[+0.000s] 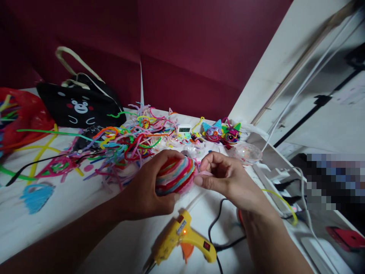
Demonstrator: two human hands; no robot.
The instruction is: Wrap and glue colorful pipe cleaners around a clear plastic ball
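Note:
My left hand [148, 186] is wrapped round a ball [175, 175] covered in coiled pipe cleaners of many colours, held just above the white table [65, 209]. My right hand [225, 177] is beside the ball on its right, thumb and fingers pinched on the loose pink end of a pipe cleaner [205, 174] that runs onto the ball. A yellow glue gun [185, 239] lies on the table right below both hands, its small light on and its black cord [216, 224] curling under my right wrist.
A heap of loose pipe cleaners [128, 140] spreads behind the hands. Two finished cat-faced balls [222, 133], a small digital clock [184, 129] and a clear plastic half-shell [247, 153] sit further back. A black bear-face bag [80, 106] and a red bag [23, 118] are at the left.

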